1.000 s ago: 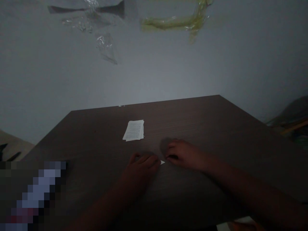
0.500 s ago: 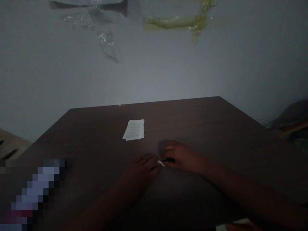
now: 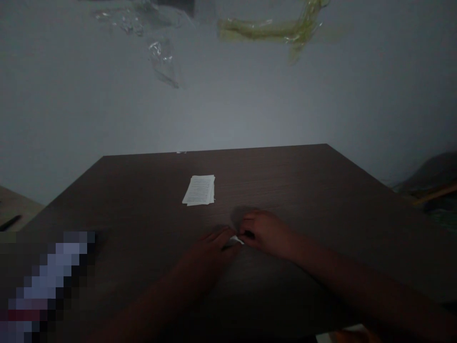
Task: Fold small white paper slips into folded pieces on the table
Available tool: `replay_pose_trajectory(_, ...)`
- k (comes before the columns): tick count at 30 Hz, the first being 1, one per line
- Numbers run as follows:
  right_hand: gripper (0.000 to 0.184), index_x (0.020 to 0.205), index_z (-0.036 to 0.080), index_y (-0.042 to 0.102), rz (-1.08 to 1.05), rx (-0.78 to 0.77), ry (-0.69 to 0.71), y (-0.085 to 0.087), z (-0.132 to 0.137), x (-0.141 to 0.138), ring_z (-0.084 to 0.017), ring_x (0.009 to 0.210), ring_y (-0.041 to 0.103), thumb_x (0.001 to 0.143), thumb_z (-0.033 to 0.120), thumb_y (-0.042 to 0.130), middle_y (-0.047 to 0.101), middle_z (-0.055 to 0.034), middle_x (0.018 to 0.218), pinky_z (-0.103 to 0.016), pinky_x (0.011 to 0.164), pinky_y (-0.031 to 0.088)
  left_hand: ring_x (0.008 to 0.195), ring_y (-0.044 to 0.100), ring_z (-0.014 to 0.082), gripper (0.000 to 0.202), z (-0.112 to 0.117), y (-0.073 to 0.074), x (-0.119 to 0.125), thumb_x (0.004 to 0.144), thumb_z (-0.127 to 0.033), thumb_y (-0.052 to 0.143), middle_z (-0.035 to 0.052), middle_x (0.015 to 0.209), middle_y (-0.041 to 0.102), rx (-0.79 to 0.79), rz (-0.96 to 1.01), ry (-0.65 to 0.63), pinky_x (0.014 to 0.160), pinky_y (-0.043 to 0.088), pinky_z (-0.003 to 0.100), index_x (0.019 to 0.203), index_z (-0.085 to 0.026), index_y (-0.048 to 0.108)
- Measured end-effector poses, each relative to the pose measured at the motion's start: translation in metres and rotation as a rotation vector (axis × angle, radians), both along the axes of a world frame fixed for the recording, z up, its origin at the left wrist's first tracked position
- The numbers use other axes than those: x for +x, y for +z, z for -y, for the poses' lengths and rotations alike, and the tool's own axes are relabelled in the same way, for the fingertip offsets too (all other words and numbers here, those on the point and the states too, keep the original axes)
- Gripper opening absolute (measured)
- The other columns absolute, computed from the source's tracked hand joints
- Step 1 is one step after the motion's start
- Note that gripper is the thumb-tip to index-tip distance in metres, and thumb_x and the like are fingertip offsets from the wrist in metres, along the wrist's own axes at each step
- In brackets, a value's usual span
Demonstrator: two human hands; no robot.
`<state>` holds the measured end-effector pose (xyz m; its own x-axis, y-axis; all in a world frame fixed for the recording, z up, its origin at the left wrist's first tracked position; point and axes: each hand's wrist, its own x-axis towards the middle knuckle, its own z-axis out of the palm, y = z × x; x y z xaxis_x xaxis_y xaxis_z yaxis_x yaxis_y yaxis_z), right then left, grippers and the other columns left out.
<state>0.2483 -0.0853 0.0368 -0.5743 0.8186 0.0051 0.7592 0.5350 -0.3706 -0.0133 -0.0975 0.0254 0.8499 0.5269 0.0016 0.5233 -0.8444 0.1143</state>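
Both hands have closed in over the slip of paper in the last second. The left hand, which lay curled with its thumb out to the side, now stretches its fingers toward the right hand, and less of the white slip shows between them. The slip lies about midway across the tabletop, nearer the near edge than the far one, with only a small bright corner visible. The left hand is open, its fingertips resting on the slip's left end. The right hand has hardly moved and is curled, its fingertips pinched on the right end. The slip therefore seems to be held at both ends, low against the wood, though the light is too dim to be sure. A stack of printed sheets lies unmoved toward the far edge, well apart from the hands.
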Motion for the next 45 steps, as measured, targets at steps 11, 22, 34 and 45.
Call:
replay_pose_trajectory(11,0.010,0.100,0.018,0.083,-0.057,0.032,-0.078,-0.010,-0.005,-0.004,-0.020,0.093,0.072,0.110,0.017,0.082,0.080,-0.0059,0.103,-0.031,0.083,0.051,0.152,0.070,0.0357,0.067,-0.005,-0.001,-0.002,0.100,0.005,0.064,0.0110,0.170,0.069,-0.065,0.070,0.021,0.130,0.058,0.056,0.157,-0.028,0.077)
replay_pose_trajectory(22,0.017,0.127,0.020,0.087,-0.040,0.066,0.117,-0.011,0.010,0.008,-0.030,0.118,0.077,0.115,0.023,0.076,0.085,-0.0118,0.120,-0.055,0.120,0.058,0.136,0.073,0.0294,0.072,-0.013,0.019,-0.013,0.102,-0.013,0.071,0.0084,0.146,0.075,-0.277,0.139,0.091,0.120,0.064,0.041,0.171,-0.032,0.066)
replay_pose_trajectory(34,0.056,0.143,0.018,0.083,0.047,0.005,0.097,-0.001,0.019,0.000,-0.038,0.132,0.073,0.104,0.057,0.094,0.082,-0.0174,0.138,-0.062,0.124,0.057,0.137,0.074,0.0309,0.047,-0.026,0.006,-0.021,0.106,-0.012,0.072,0.0101,0.146,0.074,-0.175,0.107,0.074,0.120,0.064,0.045,0.152,-0.022,0.076)
replay_pose_trajectory(45,0.034,0.126,0.018,0.084,0.017,0.085,0.146,-0.015,0.025,-0.011,-0.035,0.122,0.073,0.109,0.047,0.089,0.083,-0.0167,0.127,-0.056,0.111,0.061,0.148,0.071,0.0375,0.049,-0.025,0.014,-0.019,0.104,-0.021,0.080,0.0141,0.158,0.076,-0.086,0.048,0.036,0.129,0.057,0.055,0.153,-0.021,0.075)
